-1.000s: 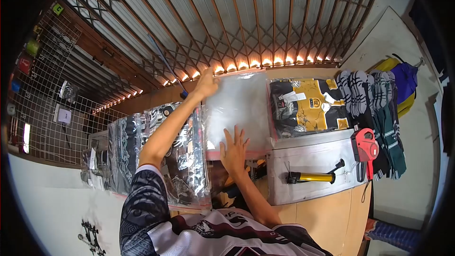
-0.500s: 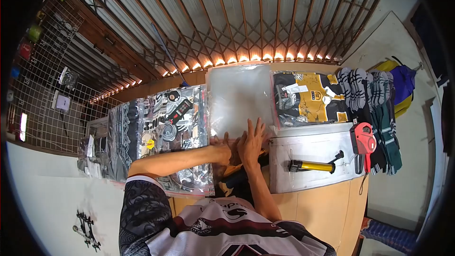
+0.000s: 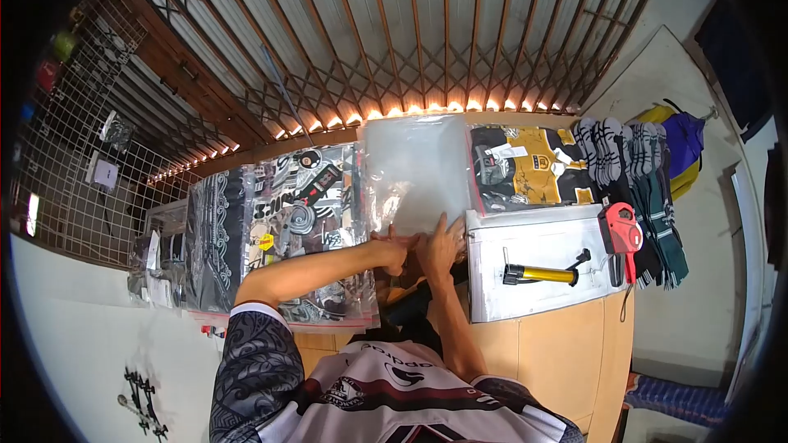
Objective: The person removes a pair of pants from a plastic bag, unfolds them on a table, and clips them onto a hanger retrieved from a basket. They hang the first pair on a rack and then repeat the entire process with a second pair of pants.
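A stack of clear plastic bags (image 3: 414, 156) lies at the middle of the table. At its near edge my left hand (image 3: 394, 253) is bent inward with its fingers pressed together; what they grip is too small to make out. Beside it, my right hand (image 3: 441, 248) rests on the bags' near right corner, fingers spread apart. Below both hands is a dark item in clear plastic, mostly hidden by my forearms. Left of the bags lie packed black-and-white patterned garments (image 3: 300, 205), partly under my left forearm.
To the right are a packed black-and-yellow jersey (image 3: 533, 162), a white package (image 3: 533, 299) bearing a yellow hand pump (image 3: 546, 275), a red label gun (image 3: 621, 234) and striped socks (image 3: 606, 152). A dark patterned pack (image 3: 217, 238) lies left. A metal gate (image 3: 394, 33) stands behind.
My right hand's fingers have lowered and moved slightly toward the bags' right corner. My left hand has shifted a little upward. The camera view has shifted slightly.
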A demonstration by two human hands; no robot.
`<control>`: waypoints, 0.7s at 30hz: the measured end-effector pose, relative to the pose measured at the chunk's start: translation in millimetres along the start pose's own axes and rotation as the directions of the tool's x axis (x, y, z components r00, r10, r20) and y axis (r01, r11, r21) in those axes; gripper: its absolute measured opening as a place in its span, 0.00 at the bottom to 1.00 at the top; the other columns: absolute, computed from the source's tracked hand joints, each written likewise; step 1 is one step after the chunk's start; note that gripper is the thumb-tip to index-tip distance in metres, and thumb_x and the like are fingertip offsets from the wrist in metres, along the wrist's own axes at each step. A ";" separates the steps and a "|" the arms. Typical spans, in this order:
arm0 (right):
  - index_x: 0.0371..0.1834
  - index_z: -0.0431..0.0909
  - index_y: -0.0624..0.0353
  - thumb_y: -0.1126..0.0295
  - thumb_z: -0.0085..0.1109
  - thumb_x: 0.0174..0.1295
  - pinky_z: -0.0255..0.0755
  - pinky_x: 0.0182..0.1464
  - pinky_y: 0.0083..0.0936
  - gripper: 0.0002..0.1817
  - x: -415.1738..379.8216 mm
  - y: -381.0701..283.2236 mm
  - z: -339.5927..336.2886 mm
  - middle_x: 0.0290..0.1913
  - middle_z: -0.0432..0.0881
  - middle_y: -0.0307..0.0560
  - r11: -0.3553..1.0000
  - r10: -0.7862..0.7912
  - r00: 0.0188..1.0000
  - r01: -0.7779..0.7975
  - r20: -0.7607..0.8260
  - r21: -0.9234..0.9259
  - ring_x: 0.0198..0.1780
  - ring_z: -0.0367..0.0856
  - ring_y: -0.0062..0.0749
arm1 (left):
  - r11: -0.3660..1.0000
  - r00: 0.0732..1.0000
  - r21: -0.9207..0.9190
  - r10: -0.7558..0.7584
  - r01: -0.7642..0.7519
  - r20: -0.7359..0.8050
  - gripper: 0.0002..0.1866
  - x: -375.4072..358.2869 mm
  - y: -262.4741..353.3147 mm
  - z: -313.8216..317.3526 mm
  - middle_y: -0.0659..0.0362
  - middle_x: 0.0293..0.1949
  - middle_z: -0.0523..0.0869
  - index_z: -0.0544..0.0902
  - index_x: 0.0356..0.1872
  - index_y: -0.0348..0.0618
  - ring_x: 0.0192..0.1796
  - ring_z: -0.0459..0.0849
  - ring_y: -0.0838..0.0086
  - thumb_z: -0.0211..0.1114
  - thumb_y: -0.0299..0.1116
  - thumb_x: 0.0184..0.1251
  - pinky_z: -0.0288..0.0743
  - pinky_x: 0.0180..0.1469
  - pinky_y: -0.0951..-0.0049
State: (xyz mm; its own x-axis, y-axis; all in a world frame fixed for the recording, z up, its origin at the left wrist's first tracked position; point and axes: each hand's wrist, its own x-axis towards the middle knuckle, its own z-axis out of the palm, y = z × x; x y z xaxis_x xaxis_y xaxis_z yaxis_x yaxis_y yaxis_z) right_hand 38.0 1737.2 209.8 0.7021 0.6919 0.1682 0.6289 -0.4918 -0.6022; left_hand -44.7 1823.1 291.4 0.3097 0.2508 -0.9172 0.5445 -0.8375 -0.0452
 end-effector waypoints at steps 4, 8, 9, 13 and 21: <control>0.76 0.62 0.66 0.65 0.68 0.58 0.54 0.74 0.67 0.42 39.0 3.8 18.6 0.78 0.52 0.81 0.998 0.021 0.999 -0.024 0.037 0.061 0.76 0.54 0.81 | 0.998 0.996 0.059 0.004 -0.010 0.090 0.59 28.6 -4.2 6.2 0.26 0.79 0.28 0.25 0.82 0.62 0.74 0.52 0.14 0.65 0.49 0.67 0.54 0.72 0.23; 0.78 0.60 0.63 0.62 0.68 0.61 0.48 0.77 0.67 0.43 81.0 5.6 41.4 0.81 0.51 0.73 0.992 0.122 0.985 -0.124 0.125 0.005 0.81 0.48 0.73 | 0.998 0.998 -0.050 0.030 -0.032 -0.049 0.64 11.0 -5.2 4.2 0.22 0.79 0.34 0.18 0.80 0.61 0.75 0.52 0.16 0.66 0.44 0.65 0.54 0.70 0.21; 0.78 0.60 0.62 0.62 0.68 0.61 0.48 0.78 0.66 0.43 92.4 1.4 43.9 0.81 0.51 0.73 0.994 0.107 0.986 -0.103 0.127 -0.041 0.81 0.47 0.72 | 0.997 0.999 -0.061 0.042 -0.044 -0.027 0.64 14.5 -6.8 3.6 0.22 0.78 0.35 0.17 0.80 0.62 0.75 0.52 0.15 0.67 0.43 0.64 0.53 0.70 0.20; 0.78 0.59 0.63 0.59 0.67 0.61 0.44 0.79 0.67 0.44 140.2 2.1 74.3 0.81 0.51 0.72 0.994 0.064 0.991 -0.052 0.121 -0.096 0.82 0.46 0.71 | 0.996 0.994 -0.061 0.064 -0.069 -0.094 0.66 43.9 -9.5 29.2 0.21 0.77 0.30 0.16 0.79 0.64 0.74 0.49 0.13 0.68 0.40 0.61 0.51 0.71 0.20; 0.83 0.53 0.59 0.44 0.56 0.69 0.45 0.79 0.63 0.46 214.1 15.1 119.6 0.84 0.44 0.69 0.979 0.005 0.992 0.021 0.129 -0.205 0.83 0.45 0.66 | 0.990 0.997 -0.135 -0.049 0.041 -0.054 0.67 29.4 -6.9 12.7 0.31 0.81 0.26 0.23 0.82 0.72 0.76 0.42 0.13 0.74 0.56 0.61 0.48 0.74 0.24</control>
State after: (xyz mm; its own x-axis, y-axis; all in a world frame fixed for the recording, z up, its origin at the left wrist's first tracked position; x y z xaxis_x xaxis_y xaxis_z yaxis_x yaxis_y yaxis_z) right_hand 157.8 1941.2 143.4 0.6564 0.7518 0.0626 0.6987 -0.5746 -0.4261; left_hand -49.3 1830.1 259.7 0.3244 0.3178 -0.8909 0.6572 -0.7532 -0.0293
